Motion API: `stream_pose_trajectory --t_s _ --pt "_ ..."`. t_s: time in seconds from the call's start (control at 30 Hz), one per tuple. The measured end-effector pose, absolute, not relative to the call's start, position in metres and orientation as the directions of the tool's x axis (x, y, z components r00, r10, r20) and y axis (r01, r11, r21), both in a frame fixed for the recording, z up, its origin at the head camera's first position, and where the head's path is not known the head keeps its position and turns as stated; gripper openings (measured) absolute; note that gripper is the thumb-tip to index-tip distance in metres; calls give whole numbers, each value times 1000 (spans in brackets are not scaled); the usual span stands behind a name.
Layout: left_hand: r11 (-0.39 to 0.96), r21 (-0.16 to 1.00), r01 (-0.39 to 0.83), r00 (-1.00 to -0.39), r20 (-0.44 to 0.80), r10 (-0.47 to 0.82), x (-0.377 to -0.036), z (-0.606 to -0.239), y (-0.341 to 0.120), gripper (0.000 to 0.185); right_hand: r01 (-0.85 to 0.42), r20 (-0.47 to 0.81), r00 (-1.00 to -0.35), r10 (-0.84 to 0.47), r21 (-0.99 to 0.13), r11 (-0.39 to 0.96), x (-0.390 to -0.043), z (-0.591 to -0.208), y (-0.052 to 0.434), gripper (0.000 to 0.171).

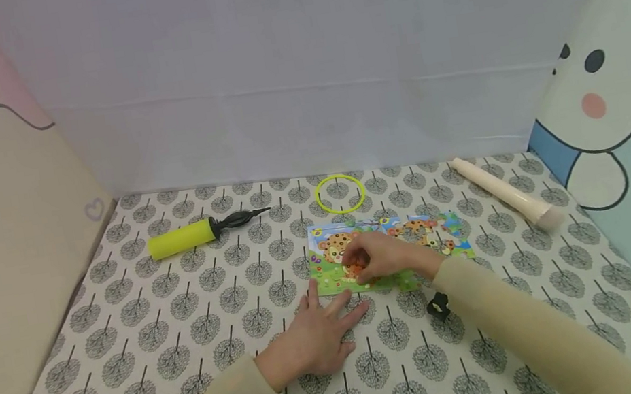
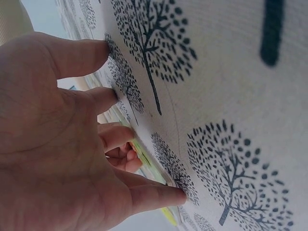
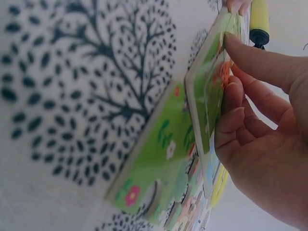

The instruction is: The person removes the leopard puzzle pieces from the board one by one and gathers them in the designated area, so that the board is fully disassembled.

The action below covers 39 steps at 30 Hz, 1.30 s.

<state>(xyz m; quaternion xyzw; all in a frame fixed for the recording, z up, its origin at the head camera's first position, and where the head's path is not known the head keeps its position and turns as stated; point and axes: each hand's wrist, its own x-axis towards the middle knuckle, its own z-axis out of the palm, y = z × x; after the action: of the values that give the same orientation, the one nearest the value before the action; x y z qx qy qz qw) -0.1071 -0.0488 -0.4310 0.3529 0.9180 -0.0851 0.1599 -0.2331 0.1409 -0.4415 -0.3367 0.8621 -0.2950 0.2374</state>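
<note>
A puzzle board (image 1: 334, 283) printed with spotted cubs on green lies on the patterned cloth. My right hand (image 1: 383, 254) is over it, thumb and fingers curled in around an orange spotted puzzle piece (image 3: 225, 72) at the board's face, partly hidden by the fingers. To the right, a second puzzle section (image 1: 428, 224) shows gaps and a jagged edge; in the right wrist view the board's rounded corner overlaps it. My left hand (image 1: 320, 337) rests palm down on the cloth, fingers spread, the fingertips by the board's near edge.
A yellow-green pump (image 1: 181, 239) with a black nozzle lies at the back left. Behind the board is a yellow ring (image 1: 340, 194). A pale tube (image 1: 500, 187) lies to the right. A small black object (image 1: 438, 306) sits beside the right sleeve. Printed fabric walls enclose the sides.
</note>
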Motion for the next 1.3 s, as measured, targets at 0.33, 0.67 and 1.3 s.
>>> stream_pose_trajectory --t_s 0.33,0.67,1.3 --pt "728 -61 683 -694 -364 621 -107 -429 -48 65 -476 -202 -636 -745 -658 584 -232 -443 140 33" --pt "727 -66 683 -692 -376 616 -108 -431 -48 65 -494 -231 -638 -735 -609 621 -232 -442 137 32" --pt "719 -89 689 -689 -389 612 -108 -429 -48 65 -483 -250 -621 -743 -625 614 -232 -437 136 35"
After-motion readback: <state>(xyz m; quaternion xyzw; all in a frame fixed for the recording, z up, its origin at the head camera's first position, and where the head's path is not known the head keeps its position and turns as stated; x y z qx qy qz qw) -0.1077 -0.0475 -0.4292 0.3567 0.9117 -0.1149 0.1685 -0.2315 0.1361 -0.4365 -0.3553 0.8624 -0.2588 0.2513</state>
